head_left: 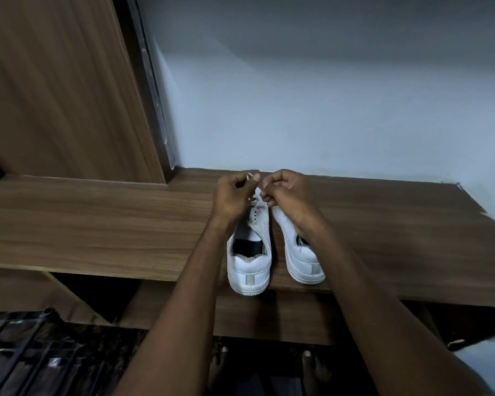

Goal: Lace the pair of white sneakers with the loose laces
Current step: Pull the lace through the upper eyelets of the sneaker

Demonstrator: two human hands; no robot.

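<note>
Two white sneakers stand side by side on a wooden shelf (97,224), heels toward me. The left sneaker (249,261) shows its open mouth and several empty eyelets. The right sneaker (300,252) is partly covered by my right forearm. Both hands hover over the left sneaker's toe end. My left hand (232,195) pinches a white lace (256,197) near its tip, which sticks up beside the thumb. My right hand (286,190) pinches the same lace's other end just to the right. The lace runs down between the hands to the front eyelets; the toes are hidden.
A pale wall rises right behind the shelf. A tall wooden panel (57,90) stands at the left with a dark gap beside it. Below the shelf lie a lower wooden board, a black metal grille (26,352) at lower left, and my bare feet.
</note>
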